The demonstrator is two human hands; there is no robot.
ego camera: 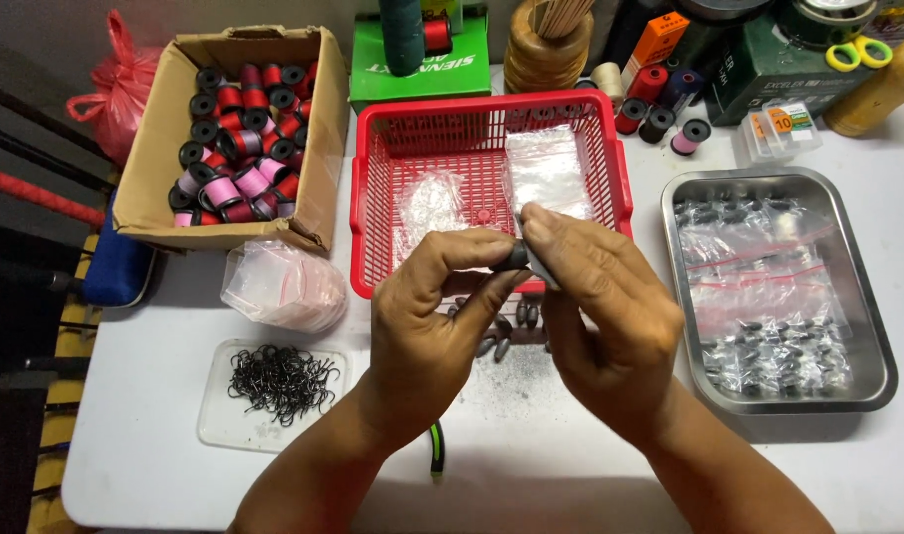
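- Both forearms enter from the bottom edge; hands meet at frame centre over a white table [531, 465].
- Left hand [434, 326]: fingers curled, thumb and fingertips pinching a small dark oval sinker [516, 257] at its left end.
- Right hand [602, 316]: closed too, fingertips pressed on the same sinker from the right, with a bit of clear bag [541, 265] held against it. Sinker sits just in front of the near rim of the red basket.
- Loose sinkers [501, 331] lie on the table directly under the hands, partly hidden by them.
- Far left: red plastic bag [116, 84] at the upper left edge.
- Upper left: cardboard box [150, 188] full of black, red and pink thread spools.
- Lower left: clear flat lid holding a heap of black hooks [282, 381]; a stack of small clear zip bags [284, 287] just above it.
- Centre: red basket [368, 198] with a few clear bags inside.
- Right: steel tray [872, 336] holding bagged sinkers, red zip strips visible.
- Upper right: more spools [659, 119], boxes, and yellow-green scissors handles [860, 51].
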